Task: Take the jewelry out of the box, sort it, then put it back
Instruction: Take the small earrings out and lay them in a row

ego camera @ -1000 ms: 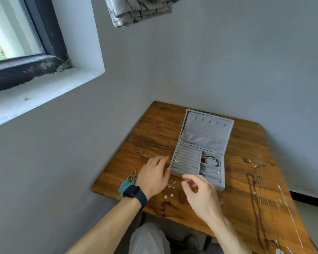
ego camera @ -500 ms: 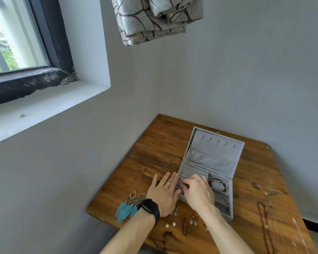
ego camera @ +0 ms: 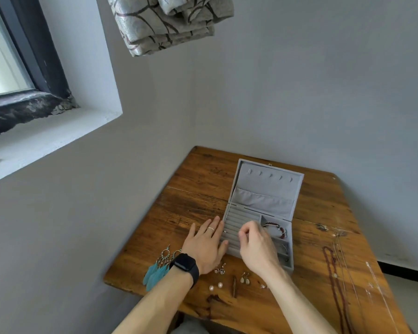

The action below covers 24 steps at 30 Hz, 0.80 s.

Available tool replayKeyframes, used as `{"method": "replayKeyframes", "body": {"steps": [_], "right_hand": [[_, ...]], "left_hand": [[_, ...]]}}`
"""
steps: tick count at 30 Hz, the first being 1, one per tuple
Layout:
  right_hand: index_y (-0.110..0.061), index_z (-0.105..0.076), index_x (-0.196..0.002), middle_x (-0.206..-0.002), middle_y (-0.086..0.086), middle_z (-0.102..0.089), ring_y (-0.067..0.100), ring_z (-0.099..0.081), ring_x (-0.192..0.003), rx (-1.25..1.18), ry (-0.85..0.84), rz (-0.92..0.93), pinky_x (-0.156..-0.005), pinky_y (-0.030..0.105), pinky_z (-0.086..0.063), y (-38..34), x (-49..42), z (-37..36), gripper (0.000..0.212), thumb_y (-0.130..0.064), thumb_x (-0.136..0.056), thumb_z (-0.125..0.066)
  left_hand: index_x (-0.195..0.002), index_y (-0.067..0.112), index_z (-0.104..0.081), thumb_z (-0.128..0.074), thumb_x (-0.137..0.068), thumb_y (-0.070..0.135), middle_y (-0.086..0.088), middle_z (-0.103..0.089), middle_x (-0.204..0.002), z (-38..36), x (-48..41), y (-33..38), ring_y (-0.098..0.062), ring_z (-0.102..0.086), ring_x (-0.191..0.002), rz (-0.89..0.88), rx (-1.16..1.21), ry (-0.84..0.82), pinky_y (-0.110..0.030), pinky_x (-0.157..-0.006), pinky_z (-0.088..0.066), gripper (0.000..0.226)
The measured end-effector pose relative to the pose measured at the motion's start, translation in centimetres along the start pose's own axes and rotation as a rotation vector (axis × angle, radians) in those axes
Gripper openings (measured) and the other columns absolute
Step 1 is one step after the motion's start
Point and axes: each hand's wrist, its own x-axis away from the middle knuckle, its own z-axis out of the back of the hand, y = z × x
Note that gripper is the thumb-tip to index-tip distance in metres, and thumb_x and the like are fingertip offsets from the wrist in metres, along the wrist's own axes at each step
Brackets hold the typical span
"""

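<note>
A grey jewelry box [ego camera: 266, 189] lies open on the wooden table [ego camera: 198, 184], lid leaning back. A red bead bracelet [ego camera: 276, 229] rests in its right compartment. My left hand [ego camera: 204, 244] lies flat with fingers spread against the box's left side, a ring on one finger and a black watch on the wrist. My right hand [ego camera: 256, 247] hovers over the ring rolls with fingertips pinched together; whether they hold anything small is hidden. Teal feather earrings [ego camera: 158, 268], heart earrings [ego camera: 219, 270], pearl studs [ego camera: 215, 286] and drop earrings [ego camera: 244, 278] lie in front of the box.
Long necklaces [ego camera: 333, 273] and thin chains [ego camera: 374, 288] lie stretched along the table's right side. The table sits in a corner of grey walls. A window sill [ego camera: 46, 138] is at the left and a folded curtain [ego camera: 171, 20] hangs overhead.
The view has tilted up slightly. My right hand has moved from the box's front-left corner onto the ring rolls, fingers pinched. My left hand stays by the box's left side.
</note>
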Motion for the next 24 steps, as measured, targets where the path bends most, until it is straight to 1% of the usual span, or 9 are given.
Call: {"method": "replayKeyframes", "body": {"steps": [2, 4, 6, 10, 14, 16, 18, 22, 24], "right_hand": [[-0.026, -0.045, -0.098, -0.093, -0.008, -0.059, 0.006, -0.057, -0.082, -0.093, 0.037, -0.042, -0.067, 0.019, -0.046, 0.4, 2.3, 1.2, 0.006, -0.024, -0.102, -0.049], [-0.029, -0.045, -0.097, -0.09, -0.013, -0.06, 0.001, -0.059, -0.077, -0.2, 0.054, -0.107, -0.058, 0.011, -0.044, 1.1, 5.3, 2.2, 0.008, -0.025, -0.103, -0.05], [-0.029, -0.047, -0.094, -0.09, -0.015, -0.062, -0.004, -0.061, -0.081, -0.33, 0.073, -0.159, -0.06, 0.006, -0.044, 2.1, 8.4, 2.6, 0.011, -0.023, -0.101, -0.052], [-0.028, -0.053, -0.09, -0.089, -0.014, -0.067, -0.009, -0.059, -0.088, -0.467, 0.071, -0.245, -0.067, 0.004, -0.043, 4.1, 13.3, 2.0, 0.015, -0.016, -0.098, -0.058], [-0.029, -0.054, -0.091, -0.086, -0.02, -0.064, 0.0, -0.061, -0.082, -0.512, 0.086, -0.277, -0.065, 0.014, -0.049, 5.3, 15.6, 1.0, 0.015, -0.017, -0.098, -0.059], [-0.032, -0.053, -0.091, -0.083, -0.019, -0.064, 0.0, -0.061, -0.081, -0.498, 0.117, -0.278, -0.061, 0.016, -0.05, 5.4, 15.9, 0.6, 0.014, -0.022, -0.098, -0.059], [-0.034, -0.052, -0.092, -0.084, -0.017, -0.064, -0.003, -0.06, -0.083, -0.471, 0.124, -0.278, -0.062, 0.015, -0.048, 5.2, 16.0, 0.5, 0.012, -0.027, -0.098, -0.059], [-0.035, -0.05, -0.097, -0.087, -0.018, -0.063, -0.006, -0.059, -0.086, -0.446, 0.138, -0.274, -0.066, 0.022, -0.053, 5.3, 16.1, 0.5, 0.007, -0.032, -0.099, -0.056], [-0.035, -0.048, -0.105, -0.089, -0.02, -0.062, -0.008, -0.059, -0.087, -0.442, 0.14, -0.268, -0.065, 0.019, -0.052, 5.6, 16.2, 0.6, 0.011, -0.034, -0.099, -0.057]], "left_hand": [[-0.16, 0.028, -0.012, -0.018, -0.103, 0.057, 0.006, -0.002, -0.168, 0.8, -0.3, -0.2, -0.015, -0.005, -0.153, -0.011, -0.043, 0.012, -0.05, -0.122, -0.003, 0.064], [-0.158, 0.035, -0.016, -0.019, -0.102, 0.059, 0.005, 0.0, -0.168, 1.7, -0.6, -0.3, -0.018, -0.005, -0.153, -0.033, -0.099, -0.018, -0.053, -0.122, -0.004, 0.062], [-0.156, 0.041, -0.023, -0.021, -0.101, 0.06, 0.003, -0.002, -0.168, 2.4, -0.8, -0.1, -0.021, -0.006, -0.153, -0.043, -0.134, -0.049, -0.054, -0.121, -0.005, 0.058], [-0.147, 0.041, -0.043, -0.032, -0.101, 0.055, -0.002, -0.025, -0.164, 3.0, -1.0, 0.6, -0.025, -0.021, -0.149, -0.044, -0.197, -0.019, -0.049, -0.119, -0.018, 0.049], [-0.132, 0.035, -0.063, -0.04, -0.102, 0.043, -0.002, -0.045, -0.152, 3.4, -1.2, 1.5, -0.025, -0.039, -0.138, -0.048, -0.215, 0.031, -0.046, -0.109, -0.034, 0.038], [-0.126, 0.032, -0.067, -0.042, -0.103, 0.036, -0.001, -0.053, -0.144, 3.6, -1.4, 1.8, -0.026, -0.045, -0.13, -0.035, -0.23, 0.035, -0.044, -0.103, -0.04, 0.035], [-0.121, 0.029, -0.07, -0.046, -0.103, 0.033, -0.001, -0.06, -0.133, 3.8, -1.7, 2.2, -0.026, -0.05, -0.122, -0.019, -0.242, 0.056, -0.043, -0.097, -0.046, 0.031], [-0.116, 0.021, -0.072, -0.051, -0.101, 0.028, -0.002, -0.064, -0.123, 4.1, -2.5, 3.0, -0.025, -0.053, -0.116, 0.02, -0.242, 0.085, -0.041, -0.092, -0.049, 0.027], [-0.115, 0.02, -0.071, -0.052, -0.1, 0.027, -0.003, -0.064, -0.122, 3.9, -2.7, 3.3, -0.025, -0.054, -0.115, 0.014, -0.251, 0.089, -0.041, -0.092, -0.049, 0.026]]}}
